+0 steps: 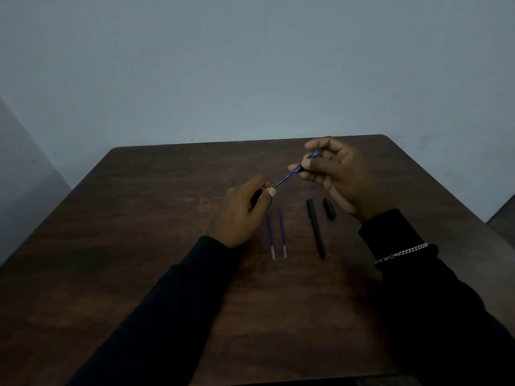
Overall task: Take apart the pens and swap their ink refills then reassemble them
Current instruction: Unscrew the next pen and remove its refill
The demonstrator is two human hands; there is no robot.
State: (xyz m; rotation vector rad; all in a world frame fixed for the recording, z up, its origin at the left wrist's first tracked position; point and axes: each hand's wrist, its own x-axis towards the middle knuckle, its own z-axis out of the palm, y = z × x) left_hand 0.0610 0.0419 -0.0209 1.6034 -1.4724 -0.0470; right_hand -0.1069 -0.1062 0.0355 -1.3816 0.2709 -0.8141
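Pretty dim, murky shot with a bluish-grey cast, soft and grainy all over, no glare, faint shadows under the sleeves (167, 316), and wide-angle bending of the table (139, 218) edges toward the frame's corners.

Dark wooden table (167, 218), grey-blue wall (250, 65)

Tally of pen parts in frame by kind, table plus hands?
Loose refills on the table: 2
Long black barrel: 1
Short black piece: 1
Blue pen piece, pinched between left hand and right hand: 1
Total: 5
Dark patch inside the left hand is unclear, not counted.
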